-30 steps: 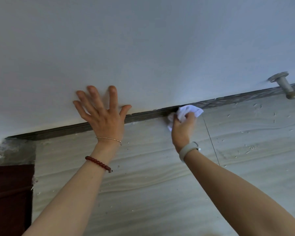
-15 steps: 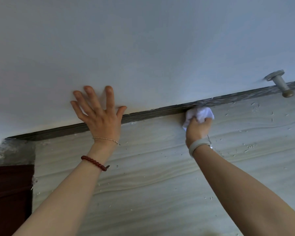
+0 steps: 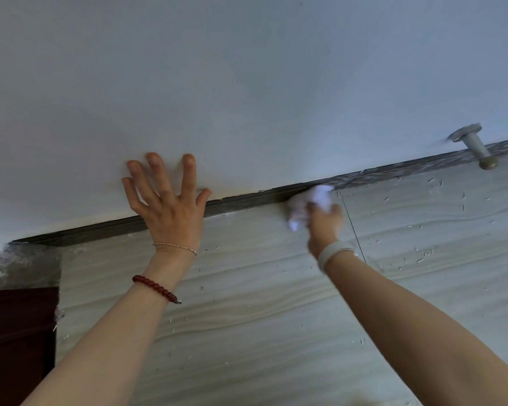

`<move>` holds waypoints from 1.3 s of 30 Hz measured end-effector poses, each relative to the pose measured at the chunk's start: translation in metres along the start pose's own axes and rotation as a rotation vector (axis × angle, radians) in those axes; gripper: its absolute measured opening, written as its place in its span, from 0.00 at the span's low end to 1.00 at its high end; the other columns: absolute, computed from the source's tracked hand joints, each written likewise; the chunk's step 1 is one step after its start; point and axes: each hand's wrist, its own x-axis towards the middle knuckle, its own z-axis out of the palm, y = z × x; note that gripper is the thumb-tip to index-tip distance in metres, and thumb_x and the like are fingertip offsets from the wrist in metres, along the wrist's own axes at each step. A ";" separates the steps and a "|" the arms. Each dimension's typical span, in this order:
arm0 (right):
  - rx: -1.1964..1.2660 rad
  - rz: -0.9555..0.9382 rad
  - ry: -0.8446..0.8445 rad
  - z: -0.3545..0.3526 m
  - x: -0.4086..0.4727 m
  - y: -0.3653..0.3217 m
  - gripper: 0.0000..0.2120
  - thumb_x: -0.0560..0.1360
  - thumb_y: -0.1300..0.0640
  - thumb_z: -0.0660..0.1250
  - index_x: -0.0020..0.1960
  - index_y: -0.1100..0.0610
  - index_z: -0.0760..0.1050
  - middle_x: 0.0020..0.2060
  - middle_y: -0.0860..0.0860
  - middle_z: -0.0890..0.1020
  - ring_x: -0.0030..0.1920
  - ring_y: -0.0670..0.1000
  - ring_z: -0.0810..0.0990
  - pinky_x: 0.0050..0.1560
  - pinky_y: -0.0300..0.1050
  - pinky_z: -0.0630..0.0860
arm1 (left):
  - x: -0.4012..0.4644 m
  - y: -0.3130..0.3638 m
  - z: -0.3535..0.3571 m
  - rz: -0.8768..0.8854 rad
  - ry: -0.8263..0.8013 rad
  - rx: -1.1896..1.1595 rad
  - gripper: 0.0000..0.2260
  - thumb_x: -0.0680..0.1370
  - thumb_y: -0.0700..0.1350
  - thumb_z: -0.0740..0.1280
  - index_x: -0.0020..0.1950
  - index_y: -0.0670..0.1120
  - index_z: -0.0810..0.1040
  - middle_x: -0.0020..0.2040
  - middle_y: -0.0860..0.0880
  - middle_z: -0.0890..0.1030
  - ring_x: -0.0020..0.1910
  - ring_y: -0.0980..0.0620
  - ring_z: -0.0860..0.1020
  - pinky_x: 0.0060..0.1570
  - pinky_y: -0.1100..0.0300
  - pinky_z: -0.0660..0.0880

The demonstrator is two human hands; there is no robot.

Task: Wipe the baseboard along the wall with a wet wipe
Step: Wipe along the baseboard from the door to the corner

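A dark grey baseboard runs along the foot of the white wall, rising from lower left to upper right. My right hand is blurred and shut on a crumpled white wet wipe, which it presses against the baseboard near the middle. My left hand lies flat on the wall with its fingers spread, its palm across the baseboard to the left of the wipe.
A grey metal door stopper sticks out from the wall at the upper right. The pale wavy-patterned floor carries small white flecks of debris. At the far left are a rough grey patch and a dark red-brown panel.
My right hand slid the wipe right along the baseboard, then back left to near the middle. My left hand has stayed flat on the wall.
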 end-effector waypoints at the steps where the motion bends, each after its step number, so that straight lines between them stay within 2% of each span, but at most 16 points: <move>1: 0.108 0.014 0.108 -0.013 0.012 -0.005 0.07 0.74 0.66 0.60 0.45 0.54 0.69 0.43 0.56 0.75 0.42 0.54 0.76 0.44 0.43 0.74 | -0.001 -0.001 0.000 0.007 -0.004 0.004 0.46 0.72 0.61 0.67 0.75 0.52 0.35 0.72 0.44 0.27 0.68 0.33 0.47 0.65 0.37 0.58; 4: 0.151 -0.112 0.124 -0.014 0.007 -0.014 0.11 0.76 0.67 0.58 0.56 0.57 0.66 0.36 0.50 0.74 0.32 0.45 0.72 0.28 0.22 0.69 | -0.001 -0.005 -0.002 0.024 -0.024 0.016 0.46 0.72 0.59 0.67 0.75 0.52 0.36 0.72 0.44 0.27 0.68 0.35 0.45 0.65 0.38 0.57; 8: -0.256 -0.281 -0.384 0.033 -0.055 0.006 0.04 0.74 0.66 0.62 0.46 0.59 0.68 0.35 0.53 0.75 0.36 0.49 0.73 0.37 0.32 0.71 | -0.001 -0.007 -0.010 0.075 -0.059 -0.002 0.43 0.73 0.54 0.67 0.75 0.53 0.38 0.73 0.45 0.28 0.69 0.35 0.44 0.69 0.39 0.52; 10: -0.431 -0.269 -0.776 0.045 -0.094 0.022 0.09 0.72 0.66 0.65 0.39 0.55 0.68 0.34 0.51 0.75 0.34 0.46 0.72 0.36 0.36 0.71 | -0.004 -0.014 -0.017 0.137 -0.075 -0.033 0.40 0.76 0.48 0.66 0.76 0.52 0.40 0.73 0.46 0.29 0.73 0.38 0.40 0.71 0.41 0.47; 12: -0.531 -0.200 -0.907 0.049 -0.113 0.035 0.14 0.72 0.64 0.66 0.35 0.54 0.63 0.31 0.49 0.70 0.32 0.46 0.68 0.32 0.38 0.67 | -0.009 -0.028 -0.023 0.206 -0.069 -0.046 0.39 0.76 0.42 0.66 0.76 0.51 0.41 0.75 0.47 0.31 0.75 0.44 0.37 0.71 0.43 0.46; 14: -0.524 -0.206 -0.749 0.046 -0.110 0.035 0.09 0.73 0.63 0.65 0.40 0.56 0.64 0.33 0.50 0.71 0.35 0.50 0.70 0.33 0.42 0.67 | -0.014 -0.046 -0.028 0.230 -0.049 -0.052 0.40 0.74 0.36 0.67 0.76 0.50 0.44 0.75 0.48 0.34 0.75 0.46 0.39 0.71 0.43 0.47; 17: -0.199 -0.068 -0.248 0.031 -0.070 0.013 0.06 0.75 0.63 0.62 0.48 0.58 0.64 0.35 0.51 0.73 0.40 0.53 0.73 0.32 0.40 0.71 | -0.023 -0.068 -0.034 0.158 -0.082 -0.083 0.37 0.74 0.35 0.67 0.75 0.51 0.49 0.76 0.45 0.39 0.75 0.42 0.43 0.73 0.44 0.44; 20: -0.095 0.034 0.004 0.019 -0.033 0.002 0.11 0.76 0.60 0.60 0.52 0.52 0.59 0.46 0.54 0.71 0.46 0.50 0.71 0.47 0.43 0.70 | -0.037 -0.076 -0.040 0.038 -0.173 -0.154 0.34 0.76 0.39 0.66 0.75 0.50 0.51 0.74 0.42 0.48 0.73 0.37 0.47 0.71 0.41 0.45; 22: -0.246 0.062 -0.081 0.037 -0.045 0.007 0.12 0.75 0.59 0.61 0.52 0.52 0.59 0.48 0.55 0.70 0.48 0.51 0.70 0.51 0.48 0.70 | -0.044 -0.077 -0.043 -0.015 -0.207 -0.192 0.36 0.76 0.40 0.66 0.76 0.51 0.48 0.73 0.41 0.48 0.72 0.36 0.47 0.69 0.37 0.48; 25: -0.181 0.130 -0.475 0.084 -0.091 0.035 0.12 0.71 0.63 0.65 0.51 0.56 0.65 0.48 0.61 0.74 0.50 0.58 0.75 0.52 0.58 0.75 | -0.046 -0.081 -0.047 -0.077 -0.217 -0.219 0.37 0.75 0.40 0.66 0.76 0.51 0.47 0.73 0.40 0.48 0.72 0.35 0.47 0.68 0.35 0.50; 28: -0.229 0.229 -0.846 0.114 -0.144 0.049 0.15 0.72 0.67 0.64 0.58 0.64 0.68 0.47 0.61 0.76 0.46 0.59 0.77 0.49 0.54 0.77 | -0.044 -0.096 -0.046 -0.121 -0.204 -0.197 0.34 0.74 0.40 0.67 0.75 0.47 0.52 0.73 0.39 0.49 0.71 0.35 0.48 0.67 0.34 0.52; 30: -0.241 0.180 -0.766 0.111 -0.155 0.051 0.10 0.74 0.67 0.61 0.55 0.63 0.68 0.45 0.59 0.77 0.46 0.58 0.79 0.51 0.56 0.78 | -0.045 -0.109 -0.045 -0.139 -0.212 -0.188 0.34 0.74 0.40 0.67 0.75 0.47 0.52 0.73 0.39 0.49 0.71 0.34 0.48 0.67 0.33 0.52; 32: -0.099 0.140 -0.408 0.099 -0.145 0.050 0.06 0.76 0.64 0.59 0.52 0.61 0.67 0.41 0.58 0.79 0.40 0.56 0.80 0.46 0.52 0.80 | -0.047 -0.121 -0.045 -0.130 -0.220 -0.183 0.35 0.74 0.39 0.67 0.76 0.47 0.51 0.74 0.40 0.49 0.72 0.34 0.48 0.67 0.34 0.51; 35: 0.127 0.135 0.034 0.084 -0.106 0.044 0.15 0.77 0.62 0.58 0.63 0.60 0.66 0.49 0.54 0.76 0.45 0.53 0.75 0.52 0.50 0.75 | -0.050 -0.132 -0.043 -0.099 -0.236 -0.182 0.36 0.75 0.39 0.68 0.76 0.47 0.50 0.74 0.42 0.49 0.72 0.35 0.48 0.67 0.34 0.50; 37: 0.127 0.185 -0.005 0.092 -0.104 0.042 0.16 0.77 0.60 0.58 0.64 0.58 0.65 0.49 0.53 0.71 0.45 0.51 0.74 0.47 0.44 0.72 | -0.052 -0.135 -0.043 -0.092 -0.238 -0.188 0.36 0.74 0.38 0.68 0.76 0.47 0.51 0.74 0.41 0.50 0.72 0.35 0.49 0.67 0.34 0.51; 39: 0.157 0.239 -0.345 0.113 -0.123 0.050 0.09 0.76 0.59 0.60 0.56 0.56 0.68 0.47 0.55 0.72 0.39 0.52 0.78 0.41 0.44 0.75 | -0.054 -0.136 -0.044 -0.095 -0.240 -0.196 0.35 0.74 0.38 0.68 0.75 0.47 0.52 0.74 0.41 0.51 0.72 0.35 0.49 0.67 0.34 0.52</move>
